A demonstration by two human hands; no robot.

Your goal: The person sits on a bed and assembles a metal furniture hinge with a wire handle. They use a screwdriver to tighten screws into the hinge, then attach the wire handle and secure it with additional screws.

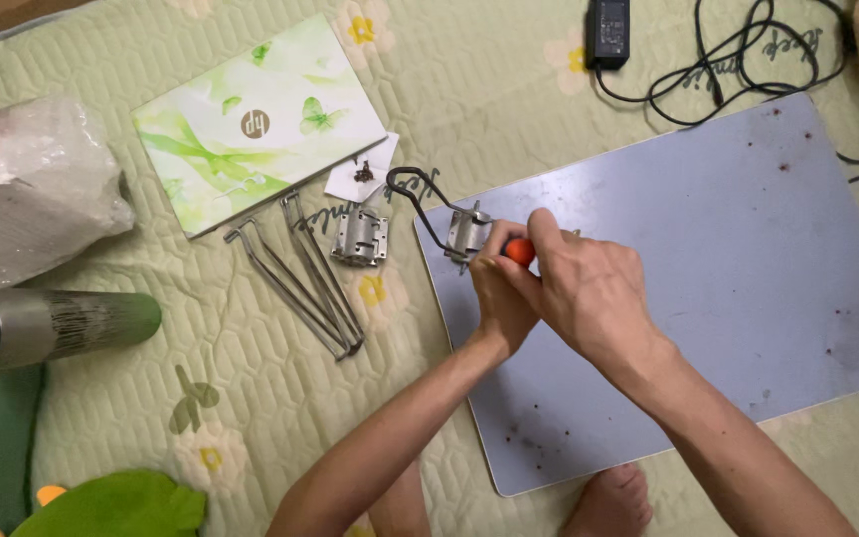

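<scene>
Hands (pixel 549 283) gripping orange-handled tool (pixel 520 251), steel bracket (pixel 467 235).

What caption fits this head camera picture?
Two hands drive an orange-handled screwdriver into a metal hinge on a blue board.

Both bare arms reach up from the bottom of the frame and meet near the middle. The left hand (pixel 497 296) sits underneath with its fingers curled shut. The right hand (pixel 589 293) lies over it, fingers bent and closed tight. Two bare feet show at the bottom edge.
</scene>
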